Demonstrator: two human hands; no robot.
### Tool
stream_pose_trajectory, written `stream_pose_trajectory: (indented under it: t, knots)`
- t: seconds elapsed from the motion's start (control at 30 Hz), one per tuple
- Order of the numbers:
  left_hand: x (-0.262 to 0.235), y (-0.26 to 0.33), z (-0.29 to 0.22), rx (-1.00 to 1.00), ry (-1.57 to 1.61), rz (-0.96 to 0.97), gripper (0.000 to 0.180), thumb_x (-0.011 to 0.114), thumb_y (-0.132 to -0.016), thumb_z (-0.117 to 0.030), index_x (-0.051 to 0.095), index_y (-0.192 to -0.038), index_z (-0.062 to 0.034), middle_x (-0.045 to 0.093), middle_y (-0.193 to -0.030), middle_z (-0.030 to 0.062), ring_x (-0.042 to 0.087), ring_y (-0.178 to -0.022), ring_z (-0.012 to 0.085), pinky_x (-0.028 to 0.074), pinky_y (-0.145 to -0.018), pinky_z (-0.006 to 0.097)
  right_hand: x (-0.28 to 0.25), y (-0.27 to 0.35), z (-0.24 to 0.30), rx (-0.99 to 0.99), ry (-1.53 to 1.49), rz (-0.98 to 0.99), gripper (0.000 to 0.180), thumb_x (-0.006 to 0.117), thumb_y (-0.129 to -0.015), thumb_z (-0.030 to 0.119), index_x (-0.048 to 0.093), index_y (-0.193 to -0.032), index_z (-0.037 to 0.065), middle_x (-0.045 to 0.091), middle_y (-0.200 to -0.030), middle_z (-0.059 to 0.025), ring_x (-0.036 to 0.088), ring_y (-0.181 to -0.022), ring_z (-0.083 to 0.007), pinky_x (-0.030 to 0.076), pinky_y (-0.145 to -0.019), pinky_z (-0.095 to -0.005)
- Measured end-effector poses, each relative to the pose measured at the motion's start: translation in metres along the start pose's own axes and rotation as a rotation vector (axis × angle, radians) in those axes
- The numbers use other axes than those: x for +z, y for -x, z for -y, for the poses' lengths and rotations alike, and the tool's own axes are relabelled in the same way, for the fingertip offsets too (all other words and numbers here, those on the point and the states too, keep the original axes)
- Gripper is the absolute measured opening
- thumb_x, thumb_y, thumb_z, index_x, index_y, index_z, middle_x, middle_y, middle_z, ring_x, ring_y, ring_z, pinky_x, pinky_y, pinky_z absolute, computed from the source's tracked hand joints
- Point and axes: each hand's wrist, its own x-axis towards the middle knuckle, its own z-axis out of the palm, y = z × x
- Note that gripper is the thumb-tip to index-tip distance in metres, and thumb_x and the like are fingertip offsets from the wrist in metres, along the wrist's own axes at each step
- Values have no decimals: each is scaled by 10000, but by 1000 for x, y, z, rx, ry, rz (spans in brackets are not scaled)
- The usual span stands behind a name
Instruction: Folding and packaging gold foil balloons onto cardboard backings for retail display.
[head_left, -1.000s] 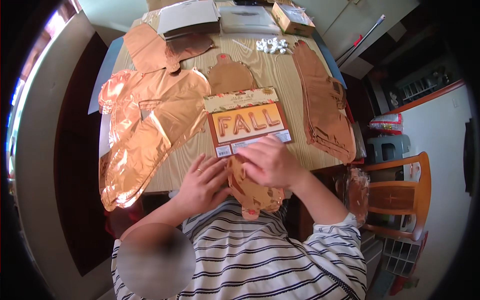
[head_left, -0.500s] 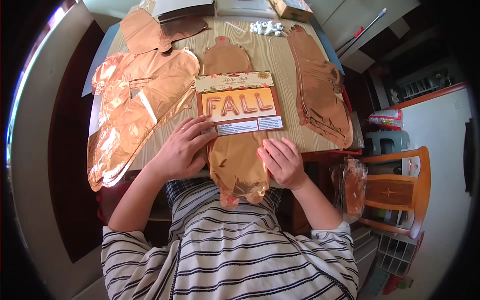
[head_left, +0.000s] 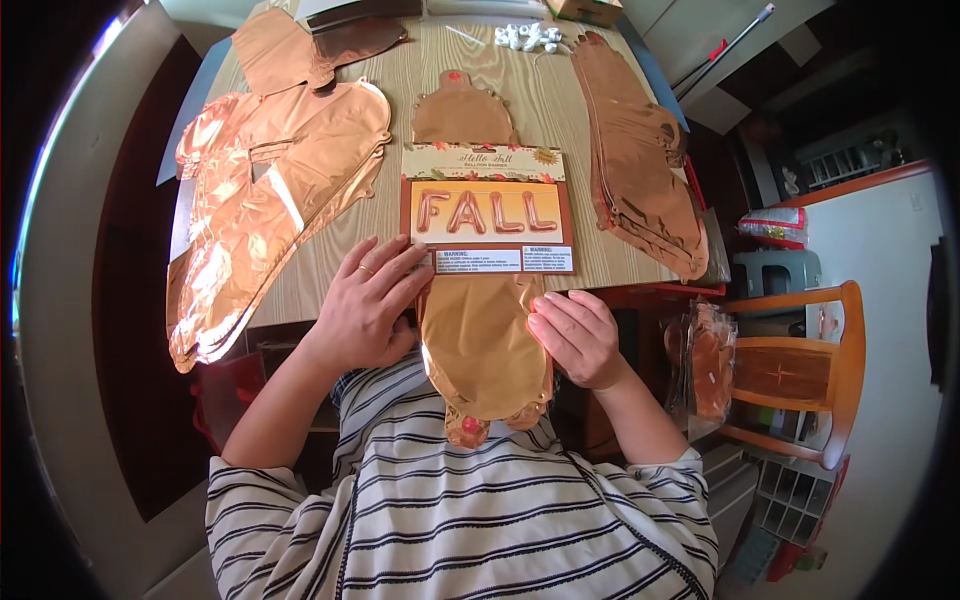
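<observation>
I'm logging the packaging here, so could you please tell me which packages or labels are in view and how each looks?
Balloon package: table middle, flat rectangle, orange with cream floral header.
White labels: package's lower edge by the left hand, small rectangles.
Cardboard box: table's far edge, tan, partly cut off.

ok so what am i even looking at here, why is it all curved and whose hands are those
A wide fisheye camera worn on a person's head looks down, which bends straight edges. The hands are that person's own, above their striped shirt. The left hand and right hand press flat on the two sides of a flat copper foil balloon hanging over the edge of the wooden table. Its upper part lies under a packaging card showing balloon letters. More flat copper balloons lie around. A wooden chair stands to the right.
</observation>
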Motion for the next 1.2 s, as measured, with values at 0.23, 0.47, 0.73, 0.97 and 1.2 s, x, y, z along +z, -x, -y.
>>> stream_pose_trajectory:
  t: [0.23, 0.47, 0.73, 0.97, 1.2]
  knots:
    - [21, 8, -4, 23, -90, -170, 445, 749, -756, -133, 671, -1192, -84, 626, -1294, 96, 572, -1267, 302, 426, -1069, 503, -3, 2, 2, -5, -17, -6, 267, 748, -858, 119, 699, -1116, 69, 717, -1138, -102, 682, -1066, -254, 513, -960, -416]
    - [31, 14, -13, -6, -170, -291, 301, 751, -800, -134, 714, -1097, -104, 677, -1188, 45, 626, -1197, 255, 427, -1057, 475, 13, -7, -11, 108, 104, -22, 337, 643, -934, 149, 642, -1260, 66, 637, -1289, -119, 602, -1193, -286, 463, -1026, -438]
    - [39, 21, -12, -8, -113, -378, 243, 762, -783, -111, 727, -1024, -115, 711, -1082, 21, 672, -1115, 231, 410, -1073, 491, 18, -18, -23, 89, -7, 11, 274, 646, -865, 163, 696, -1116, 65, 659, -1163, -97, 617, -1085, -274, 480, -952, -422]
    - [37, 23, -18, -70, -41, -428, 223, 786, -738, -102, 708, -946, -119, 718, -1010, 4, 693, -1031, 209, 439, -993, 442, 18, -31, -32, 315, -297, 45, 203, 769, -755, 73, 696, -940, 110, 644, -953, -31, 609, -933, -245, 475, -831, -375]
    - [38, 13, -31, -405, 100, -480, 332, 824, -744, -77, 613, -998, -106, 714, -925, 28, 678, -850, 230, 469, -758, 350, 26, -51, -33, 631, -265, 206, 381, 841, -768, 125, 640, -1071, 10, 601, -942, -90, 639, -850, -212, 543, -759, -324]
